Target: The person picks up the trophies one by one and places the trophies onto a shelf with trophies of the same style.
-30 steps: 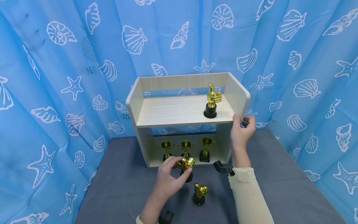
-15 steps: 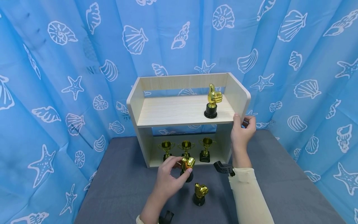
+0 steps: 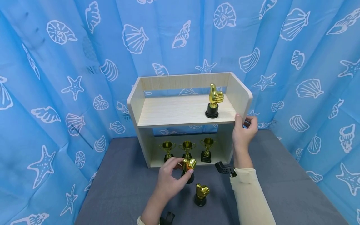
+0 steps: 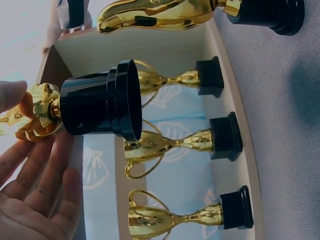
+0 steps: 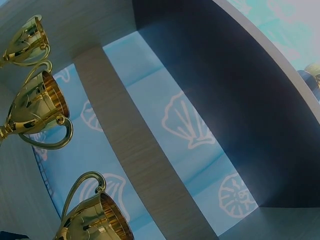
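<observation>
Between thumb and fingers my left hand (image 3: 170, 178) pinches a gold thumbs-up trophy (image 3: 189, 165) by its golden top, in front of the shelf. Its black base (image 4: 100, 105) hangs free in the left wrist view. My right hand (image 3: 244, 131) holds the right side panel of the pale wooden shelf (image 3: 180, 125), thumb at the front edge by the upper board. A second thumbs-up trophy (image 3: 201, 195) stands on the grey tabletop, to the right of my left hand. On the upper board, at the right, stands a third thumbs-up trophy (image 3: 213, 101).
Three gold cup trophies stand in a row on the lower level: a left cup (image 3: 167, 150), a middle cup (image 3: 187, 148) partly hidden by my left hand, and a right cup (image 3: 207, 150). A blue seashell curtain (image 3: 180, 34) hangs behind the grey table (image 3: 121, 187).
</observation>
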`<state>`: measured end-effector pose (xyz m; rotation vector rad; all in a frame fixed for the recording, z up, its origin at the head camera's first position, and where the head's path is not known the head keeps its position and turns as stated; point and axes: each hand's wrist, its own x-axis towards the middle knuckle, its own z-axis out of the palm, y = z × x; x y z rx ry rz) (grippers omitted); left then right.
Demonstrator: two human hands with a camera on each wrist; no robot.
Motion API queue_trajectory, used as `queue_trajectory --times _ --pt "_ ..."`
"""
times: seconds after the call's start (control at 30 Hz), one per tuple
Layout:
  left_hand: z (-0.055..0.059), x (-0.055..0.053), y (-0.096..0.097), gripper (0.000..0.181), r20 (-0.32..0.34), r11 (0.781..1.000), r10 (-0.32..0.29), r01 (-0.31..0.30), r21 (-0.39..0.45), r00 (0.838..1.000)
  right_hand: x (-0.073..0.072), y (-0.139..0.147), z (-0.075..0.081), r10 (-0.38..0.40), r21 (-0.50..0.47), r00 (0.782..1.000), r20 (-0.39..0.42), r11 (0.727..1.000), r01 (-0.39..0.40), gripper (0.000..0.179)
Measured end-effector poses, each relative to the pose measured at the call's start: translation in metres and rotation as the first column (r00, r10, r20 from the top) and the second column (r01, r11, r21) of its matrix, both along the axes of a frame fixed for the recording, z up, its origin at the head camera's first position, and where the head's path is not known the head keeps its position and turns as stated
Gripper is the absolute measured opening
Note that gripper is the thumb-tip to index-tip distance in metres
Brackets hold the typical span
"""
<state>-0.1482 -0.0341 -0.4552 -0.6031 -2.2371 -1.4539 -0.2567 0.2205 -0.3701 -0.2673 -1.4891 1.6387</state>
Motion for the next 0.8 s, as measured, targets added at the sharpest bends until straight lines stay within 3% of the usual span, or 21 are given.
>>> queue_trajectory --times 0.17,0.57,0.8 --pt "0.000 0.000 0.000 0.035 0.006 1.000 -0.006 0.006 0.005 1.000 0.000 -0.001 0.002 0.001 0.000 1.000 -0.002 1.000 -0.001 0.020" --pt "0.000 -0.001 -0.001 0.035 0.008 1.000 -0.013 0.013 0.003 1.000 -0.001 0.000 0.001 0.003 -0.012 1.000 0.000 1.000 -0.003 0.012" --pt "0.000 -0.001 -0.002 0.035 -0.010 1.000 -0.017 0.017 0.006 1.000 -0.015 0.008 -0.013 -0.014 -0.001 1.000 0.021 1.000 0.015 0.020"
